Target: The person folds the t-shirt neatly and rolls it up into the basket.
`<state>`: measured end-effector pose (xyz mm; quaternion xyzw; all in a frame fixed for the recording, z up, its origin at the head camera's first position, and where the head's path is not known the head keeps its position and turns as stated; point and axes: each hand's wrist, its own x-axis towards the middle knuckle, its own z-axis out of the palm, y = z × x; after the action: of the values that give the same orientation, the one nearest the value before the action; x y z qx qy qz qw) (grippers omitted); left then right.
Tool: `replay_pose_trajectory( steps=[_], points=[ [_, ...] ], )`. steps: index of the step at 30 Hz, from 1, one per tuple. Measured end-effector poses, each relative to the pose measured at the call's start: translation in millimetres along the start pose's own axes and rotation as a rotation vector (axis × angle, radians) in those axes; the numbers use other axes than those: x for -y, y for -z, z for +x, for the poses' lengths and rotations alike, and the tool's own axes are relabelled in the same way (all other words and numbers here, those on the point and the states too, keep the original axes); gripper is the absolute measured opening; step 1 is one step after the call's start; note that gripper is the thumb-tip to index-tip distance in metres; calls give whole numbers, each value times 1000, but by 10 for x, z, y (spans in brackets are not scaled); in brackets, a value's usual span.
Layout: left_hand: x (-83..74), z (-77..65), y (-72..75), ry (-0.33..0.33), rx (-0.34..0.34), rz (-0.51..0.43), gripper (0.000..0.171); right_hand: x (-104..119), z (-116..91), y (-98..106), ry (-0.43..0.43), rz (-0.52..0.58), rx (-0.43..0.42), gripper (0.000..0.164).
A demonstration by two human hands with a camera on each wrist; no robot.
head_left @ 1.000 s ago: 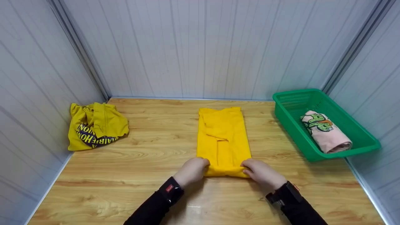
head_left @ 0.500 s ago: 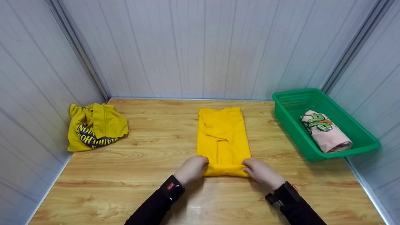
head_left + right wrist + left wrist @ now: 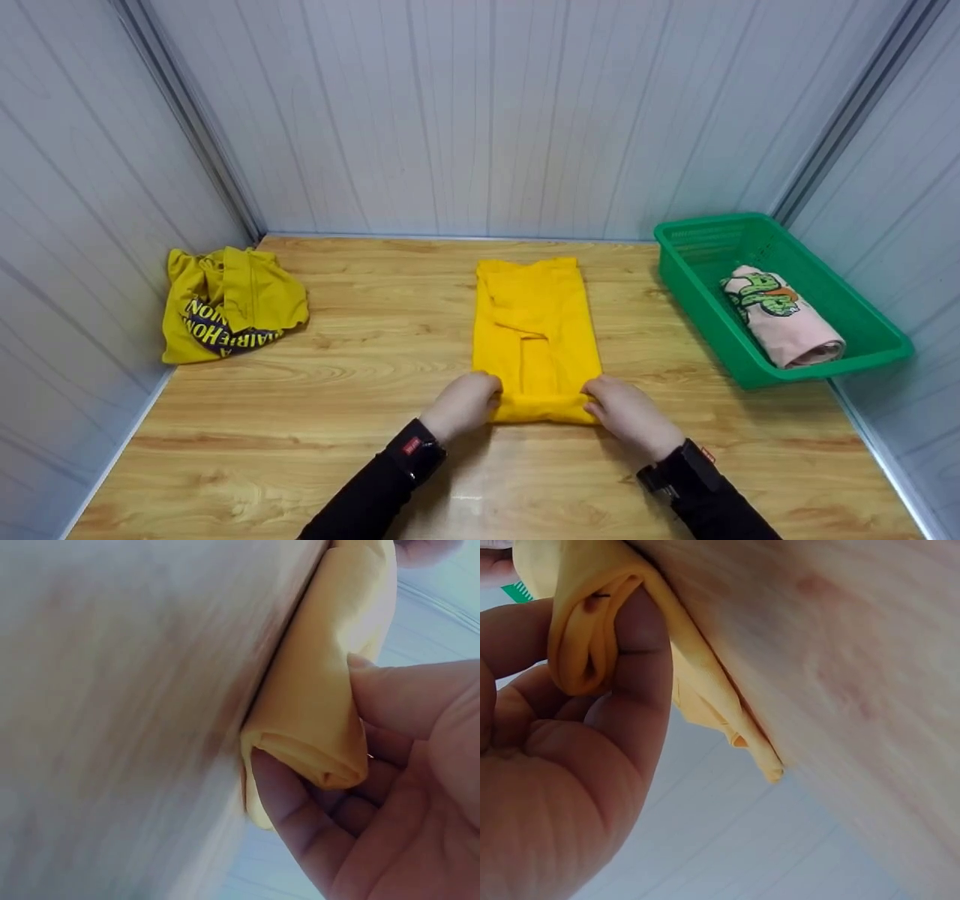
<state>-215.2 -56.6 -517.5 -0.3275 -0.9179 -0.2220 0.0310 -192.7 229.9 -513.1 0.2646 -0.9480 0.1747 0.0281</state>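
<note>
A yellow shirt-like garment [image 3: 574, 322], folded into a long strip, lies flat mid-table with its near end rolled up. My left hand [image 3: 463, 405] pinches the left end of that roll; in the left wrist view its thumb and fingers [image 3: 641, 682] curl round the layered cloth [image 3: 581, 652]. At the roll's other end, my right hand [image 3: 630, 412] grips the cloth. Seen from the right wrist, the thumb [image 3: 405, 694] presses the top of the roll [image 3: 315, 682], with a finger tucked at its open end. Some fingertips are hidden by cloth.
A green basket [image 3: 705, 322] stands at the right, holding a rolled pink garment [image 3: 799, 330] with a green print. Crumpled at the left wall [image 3: 90, 225] lies a darker yellow garment [image 3: 274, 296] with purple-and-white lettering. Pale panels enclose the wooden tabletop [image 3: 360, 315].
Both hands keep their grip on the rolled end. The roll has shifted very slightly away from me; the other things stay put.
</note>
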Motion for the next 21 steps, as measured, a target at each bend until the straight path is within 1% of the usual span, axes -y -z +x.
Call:
replay_pose_trajectory(
  steps=[5, 8, 10, 12, 16, 18, 21],
  points=[
    [0, -1, 1, -10, -10, 3, 9, 29, -21, -16, 37, -66, -63, 20],
    [-5, -3, 4, -3, -4, 3, 9, 50, -28, -12, 87, -113, -114, 26],
    [-8, -5, 5, 3, 2, 5, 8, 71, -30, -3, 136, -136, -157, 28],
    [-13, -5, 10, 8, 5, 7, 8, 92, -27, 7, 187, -146, -202, 28],
    [-12, 3, 9, 10, 2, 11, 8, 132, -20, 13, 264, -141, -260, 18],
    [-5, 8, 1, 8, -1, 13, 9, 143, -25, 7, 278, -137, -265, 16],
    [9, 12, -17, 2, -6, 14, 11, 146, -40, -12, 279, -141, -251, 16]
  ],
)
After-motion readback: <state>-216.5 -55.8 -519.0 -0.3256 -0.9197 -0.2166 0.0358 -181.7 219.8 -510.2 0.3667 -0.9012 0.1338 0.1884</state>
